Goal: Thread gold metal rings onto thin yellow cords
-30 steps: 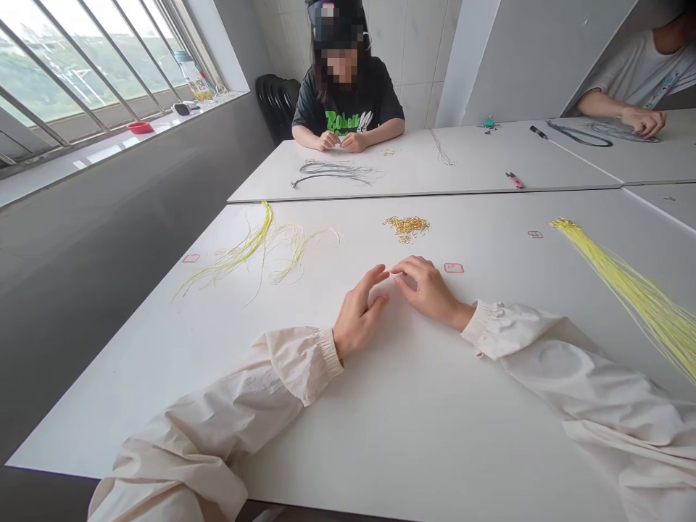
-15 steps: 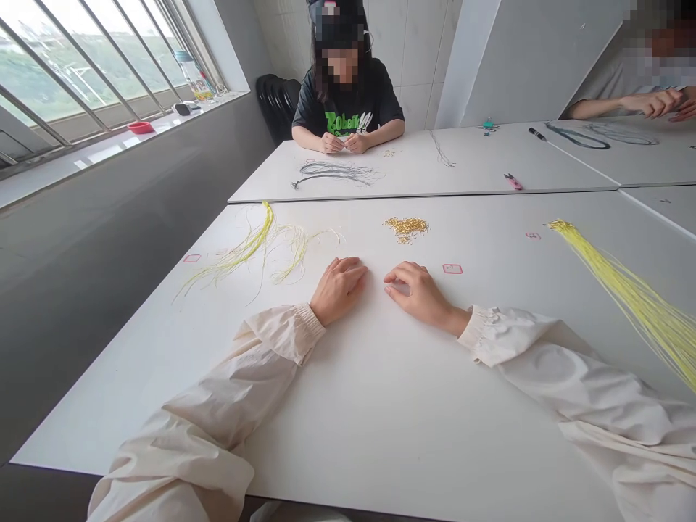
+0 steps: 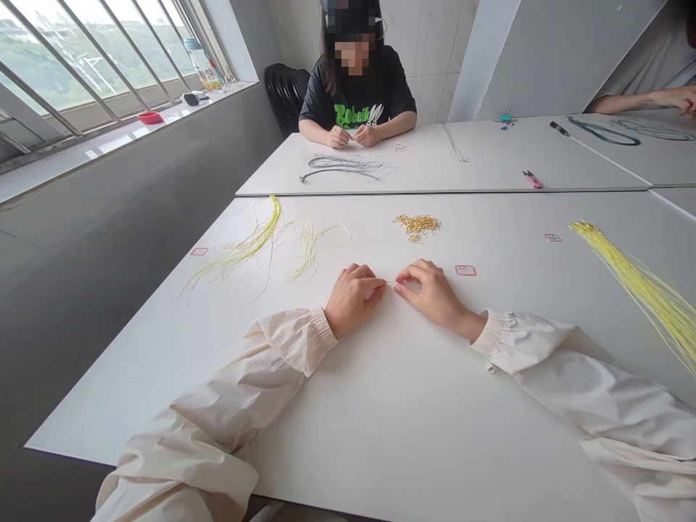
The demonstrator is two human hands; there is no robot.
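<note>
Above the white table (image 3: 413, 406), my left hand (image 3: 356, 297) is closed in a pinch. My right hand (image 3: 433, 293) faces it a short way off, thumb and fingertips also pinched. A very fine, pale thread (image 3: 390, 282) spans the small gap between the two sets of fingertips; its ends are hidden in the fingers. Beyond my hands lies a heap of small gold hooks (image 3: 418, 225). Loose yellow threads (image 3: 275, 217) spread out to the left, and a long bundle of yellow threads (image 3: 625, 268) with gold ends lies on the right.
Red-edged labels (image 3: 465, 270) are stuck to the table. Across the seam a person in a black shirt (image 3: 356, 94) handles something small, behind grey cords (image 3: 342, 168). Pink thread snips (image 3: 533, 179) lie on the far table. Another person's arm shows at upper right.
My fingertips have come together into pinches, and a fine thread now shows between my hands. The hands are closer to each other. The whole view has shifted slightly.
</note>
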